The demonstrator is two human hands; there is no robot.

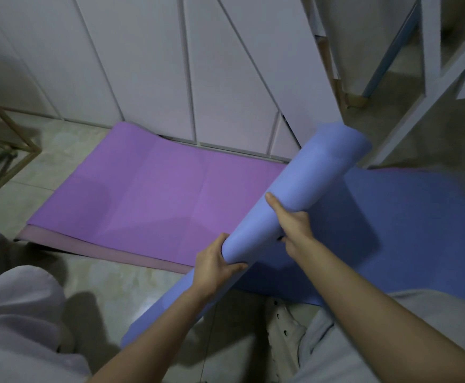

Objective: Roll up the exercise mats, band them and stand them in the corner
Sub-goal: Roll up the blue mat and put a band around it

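Observation:
A blue exercise mat (303, 189) is partly rolled into a long tube lifted off the floor, slanting from lower left to upper right. Its unrolled tail (408, 230) lies flat on the floor at the right. My left hand (214, 264) grips the roll from the left side near its middle. My right hand (292, 219) grips the roll from the right, thumb lying up along the tube. A purple mat (156, 197) lies flat and unrolled on the floor to the left, with creases across it. No band is visible.
White cabinet doors (148, 64) line the wall behind the mats. A white frame and a blue pole (391, 51) stand at the upper right. A gold wire rack (7, 139) stands at the left. My knees and a white perforated shoe (286, 327) are at the bottom.

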